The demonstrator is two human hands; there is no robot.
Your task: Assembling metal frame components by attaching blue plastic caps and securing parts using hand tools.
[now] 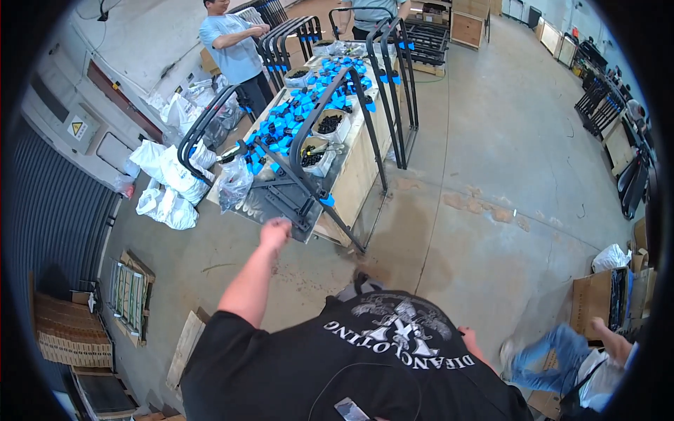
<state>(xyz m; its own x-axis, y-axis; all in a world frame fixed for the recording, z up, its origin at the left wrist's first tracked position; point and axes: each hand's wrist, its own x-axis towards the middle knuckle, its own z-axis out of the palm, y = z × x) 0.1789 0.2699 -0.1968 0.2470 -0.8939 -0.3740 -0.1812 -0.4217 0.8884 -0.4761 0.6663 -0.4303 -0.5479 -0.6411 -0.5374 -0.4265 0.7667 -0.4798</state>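
Observation:
My left hand (pixel 276 231) is stretched forward in front of the near end of a long wooden workbench (pixel 361 186). Its fingers look curled together, and whatever they may hold is hidden. Nearest to it, on the dark bench top, lie several flat black metal bars (pixel 286 200) and a clear plastic bag (pixel 234 184). A bent black tube frame (pixel 372 126) with a blue fitting leans over the bench end. Low by my right side, my right hand (pixel 469 337) shows only partly past the black shirt; its fingers cannot be made out.
Blue plastic parts (pixel 298 105) heap along the bench, beside tubs of small black pieces (pixel 328 125). More tube frames (pixel 191 144) lean around it. White sacks (pixel 175 175) lie left. Two people stand at the far end; another person (pixel 562 358) is at lower right near cardboard boxes (pixel 597 298).

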